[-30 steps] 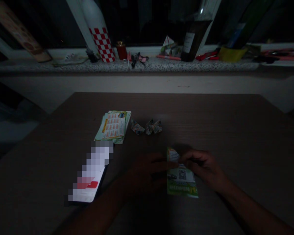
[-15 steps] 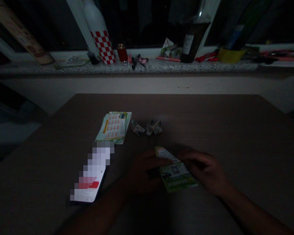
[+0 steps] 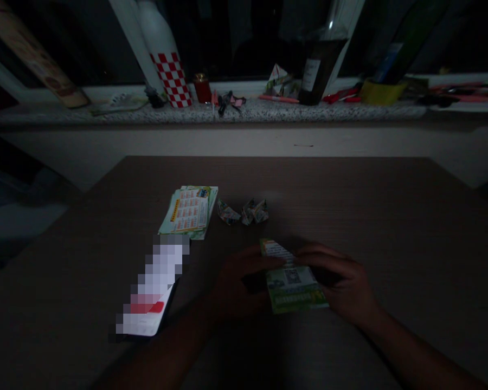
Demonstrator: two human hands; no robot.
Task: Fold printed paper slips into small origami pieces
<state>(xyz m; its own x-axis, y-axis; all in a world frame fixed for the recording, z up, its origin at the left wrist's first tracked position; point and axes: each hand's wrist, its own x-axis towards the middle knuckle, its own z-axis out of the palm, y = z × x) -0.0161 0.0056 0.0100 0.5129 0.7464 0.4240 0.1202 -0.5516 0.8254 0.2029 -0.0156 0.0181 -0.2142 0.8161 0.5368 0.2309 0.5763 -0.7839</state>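
A green and white printed paper leaflet [image 3: 293,281], partly folded, lies on the dark wooden table [image 3: 350,206] between my hands. My left hand [image 3: 238,281] grips its left edge with the thumb near the top corner. My right hand [image 3: 341,284] presses on its right side, fingers curled over the paper. Behind them sit two small folded paper figures [image 3: 244,211]. A stack of similar leaflets [image 3: 189,211] lies further left. The scene is very dim.
A lit phone [image 3: 150,292] lies at the left front of the table. On the stone windowsill [image 3: 211,111] behind stand a red-and-white checked bottle [image 3: 166,59], a dark wine bottle [image 3: 315,65], a small red jar [image 3: 202,86] and scattered pens.
The leaflet has turned from upright to slanted, its top corner now pointing left. Both hands have closed in on it and pressed it lower toward the table.
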